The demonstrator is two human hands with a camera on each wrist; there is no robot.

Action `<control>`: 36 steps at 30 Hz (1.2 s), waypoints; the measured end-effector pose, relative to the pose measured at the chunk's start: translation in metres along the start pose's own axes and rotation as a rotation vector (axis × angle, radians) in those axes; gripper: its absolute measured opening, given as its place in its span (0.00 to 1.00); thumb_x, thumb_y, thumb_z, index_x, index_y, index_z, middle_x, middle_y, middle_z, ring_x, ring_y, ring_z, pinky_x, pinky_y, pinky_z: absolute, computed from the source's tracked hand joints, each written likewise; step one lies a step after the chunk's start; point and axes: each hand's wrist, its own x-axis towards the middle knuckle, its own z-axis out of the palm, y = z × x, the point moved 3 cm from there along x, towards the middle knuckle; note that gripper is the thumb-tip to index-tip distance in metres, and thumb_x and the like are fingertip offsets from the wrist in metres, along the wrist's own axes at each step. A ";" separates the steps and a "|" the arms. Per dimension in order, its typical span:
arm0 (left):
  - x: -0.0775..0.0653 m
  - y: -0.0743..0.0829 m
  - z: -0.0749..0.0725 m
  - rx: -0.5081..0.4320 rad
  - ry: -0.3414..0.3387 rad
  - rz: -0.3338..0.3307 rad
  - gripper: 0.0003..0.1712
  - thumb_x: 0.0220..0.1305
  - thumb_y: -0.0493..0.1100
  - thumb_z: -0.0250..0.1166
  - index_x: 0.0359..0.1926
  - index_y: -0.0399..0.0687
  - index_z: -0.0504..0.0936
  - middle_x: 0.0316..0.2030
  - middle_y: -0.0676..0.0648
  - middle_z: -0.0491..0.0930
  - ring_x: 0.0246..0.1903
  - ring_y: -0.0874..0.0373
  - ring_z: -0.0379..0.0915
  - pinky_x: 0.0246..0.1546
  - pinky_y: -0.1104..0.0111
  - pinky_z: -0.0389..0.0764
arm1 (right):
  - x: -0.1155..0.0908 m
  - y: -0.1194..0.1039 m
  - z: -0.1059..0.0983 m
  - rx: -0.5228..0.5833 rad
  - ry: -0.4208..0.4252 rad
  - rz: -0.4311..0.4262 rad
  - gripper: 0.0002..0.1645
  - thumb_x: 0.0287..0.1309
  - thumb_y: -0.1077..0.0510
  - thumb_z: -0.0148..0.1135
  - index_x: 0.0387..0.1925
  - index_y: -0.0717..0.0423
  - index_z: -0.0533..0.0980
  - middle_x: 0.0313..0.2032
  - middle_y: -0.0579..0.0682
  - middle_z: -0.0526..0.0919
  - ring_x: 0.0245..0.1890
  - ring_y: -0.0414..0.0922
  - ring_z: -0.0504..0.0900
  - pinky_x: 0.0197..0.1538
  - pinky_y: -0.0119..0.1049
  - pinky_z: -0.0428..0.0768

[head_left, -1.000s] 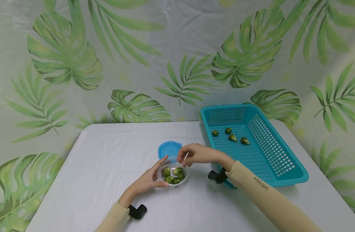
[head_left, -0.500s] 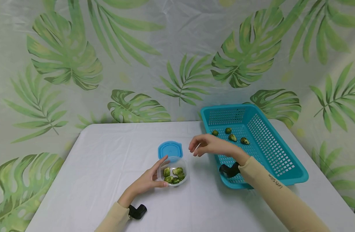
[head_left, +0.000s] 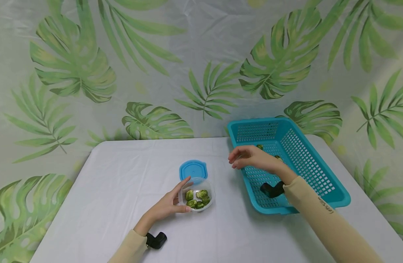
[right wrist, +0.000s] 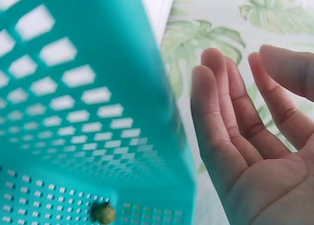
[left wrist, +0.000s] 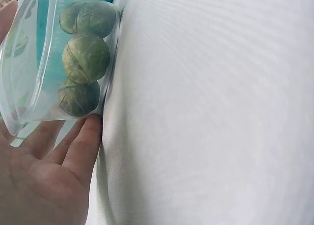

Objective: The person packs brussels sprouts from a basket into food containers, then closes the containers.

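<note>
My left hand (head_left: 168, 204) holds a small clear plastic container (head_left: 212, 191) on the table, thumb at the near side and fingers round its left and far side. Several Brussels sprouts (head_left: 203, 194) lie in it; the left wrist view shows sprouts (left wrist: 86, 58) through its wall. The container's blue lid (head_left: 193, 169) lies folded back behind it. Above the left rim of the turquoise basket (head_left: 331, 184) hovers my right hand (head_left: 254, 157), fingers loosely bent, holding nothing. Two sprouts (head_left: 259, 147) show in the basket beyond the hand; others are hidden by it.
The basket takes up the right side of the white-covered table (head_left: 132, 164), with high perforated walls. A leaf-patterned curtain (head_left: 201, 54) hangs right behind the table's far edge. Small black cameras (head_left: 156, 240) sit on both wrists.
My right hand has moved right and away from over the container to the basket's left rim, covering some sprouts there. The left hand and the container have not moved.
</note>
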 end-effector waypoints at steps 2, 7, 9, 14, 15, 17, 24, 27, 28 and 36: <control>0.000 0.000 0.000 -0.002 0.000 -0.001 0.54 0.59 0.38 0.68 0.76 0.50 0.42 0.71 0.42 0.55 0.70 0.42 0.43 0.60 0.38 0.56 | -0.003 0.004 -0.006 0.018 0.027 -0.005 0.16 0.66 0.63 0.56 0.51 0.70 0.72 0.47 0.60 0.77 0.49 0.63 0.76 0.51 0.49 0.77; 0.000 0.001 0.001 -0.010 0.005 -0.003 0.55 0.58 0.36 0.68 0.76 0.49 0.42 0.71 0.40 0.54 0.70 0.40 0.43 0.60 0.38 0.57 | -0.012 0.014 -0.021 0.051 0.085 -0.035 0.15 0.66 0.65 0.54 0.50 0.72 0.71 0.49 0.69 0.74 0.47 0.63 0.76 0.51 0.50 0.77; 0.000 0.002 0.001 -0.009 0.006 -0.002 0.55 0.58 0.36 0.68 0.76 0.49 0.42 0.71 0.40 0.54 0.70 0.40 0.43 0.59 0.38 0.57 | -0.015 0.019 -0.028 0.047 0.109 -0.042 0.15 0.67 0.64 0.54 0.50 0.71 0.71 0.49 0.68 0.75 0.46 0.60 0.78 0.50 0.48 0.78; 0.000 0.002 0.000 0.005 0.003 0.001 0.54 0.59 0.38 0.68 0.76 0.50 0.42 0.71 0.42 0.55 0.70 0.41 0.43 0.59 0.39 0.58 | -0.022 0.032 -0.045 0.022 0.186 -0.030 0.16 0.68 0.62 0.54 0.51 0.71 0.71 0.49 0.63 0.76 0.44 0.50 0.81 0.49 0.46 0.79; 0.000 0.002 0.000 0.006 0.002 0.002 0.54 0.59 0.38 0.68 0.76 0.50 0.42 0.71 0.42 0.55 0.70 0.41 0.43 0.59 0.38 0.58 | -0.024 0.035 -0.048 0.022 0.203 -0.021 0.16 0.68 0.62 0.54 0.51 0.71 0.71 0.50 0.64 0.76 0.44 0.50 0.81 0.49 0.47 0.78; 0.000 0.002 0.000 0.007 0.001 0.005 0.54 0.60 0.40 0.68 0.76 0.50 0.42 0.71 0.43 0.55 0.70 0.41 0.43 0.59 0.38 0.58 | -0.027 0.039 -0.054 0.026 0.235 0.001 0.17 0.67 0.61 0.55 0.51 0.71 0.71 0.51 0.66 0.75 0.44 0.49 0.81 0.50 0.47 0.78; 0.000 0.001 0.000 -0.002 0.001 -0.007 0.54 0.60 0.41 0.69 0.76 0.51 0.42 0.71 0.44 0.55 0.70 0.43 0.43 0.61 0.41 0.58 | -0.034 0.055 -0.069 0.023 0.291 0.048 0.19 0.67 0.62 0.55 0.53 0.73 0.69 0.53 0.71 0.71 0.44 0.48 0.81 0.48 0.40 0.79; 0.000 0.000 0.000 -0.002 0.001 -0.008 0.54 0.60 0.41 0.68 0.76 0.51 0.42 0.71 0.44 0.55 0.70 0.43 0.43 0.61 0.41 0.58 | -0.037 0.060 -0.073 0.015 0.300 0.053 0.20 0.67 0.61 0.55 0.53 0.73 0.69 0.53 0.70 0.70 0.46 0.52 0.81 0.50 0.46 0.78; 0.000 -0.001 0.000 -0.002 -0.001 -0.004 0.54 0.60 0.41 0.68 0.76 0.50 0.42 0.71 0.43 0.54 0.70 0.42 0.43 0.60 0.41 0.58 | -0.037 0.062 -0.074 0.009 0.305 0.058 0.20 0.67 0.61 0.55 0.54 0.73 0.69 0.53 0.70 0.71 0.46 0.54 0.80 0.51 0.48 0.77; 0.000 0.000 0.000 -0.006 0.004 -0.006 0.54 0.60 0.41 0.68 0.76 0.52 0.42 0.71 0.45 0.55 0.70 0.44 0.44 0.61 0.41 0.58 | -0.042 0.071 -0.084 -0.022 0.339 0.106 0.23 0.68 0.60 0.54 0.57 0.74 0.66 0.55 0.69 0.70 0.49 0.56 0.78 0.53 0.54 0.75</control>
